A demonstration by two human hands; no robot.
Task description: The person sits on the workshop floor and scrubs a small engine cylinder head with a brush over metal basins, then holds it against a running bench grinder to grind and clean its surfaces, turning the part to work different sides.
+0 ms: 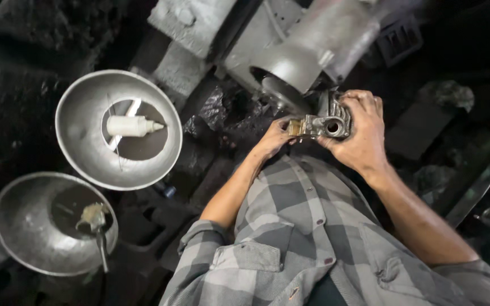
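Both hands on one small cast-metal part (327, 122), held up in front of the chest, just near of the grey machine's disc (282, 93). Right hand (361, 133) wrapped round the part's right side, fingers curled over the top, closed tight on it. Left hand (273, 139) pinching the brass-coloured fitting (296, 127) that sticks out of the part's left end, thumb and fingertips pressed on it. Looks like the fitting or positioning step: part being lined up or steadied against the wheel, judging by how close it sits. Next move would need a firm right-hand hold and fine left-hand control on the brass end; clearance to the disc is small. Part itself: dull silver casting, ribbed on the far side, round bore facing the camera, grimy. To the left, well apart, two metal bowls: the far bowl (117, 130) holds a white squeeze bottle (131, 126), the near bowl (52, 224) a dirty brush (94, 221). Surroundings are dark and oily; detail hard to read.
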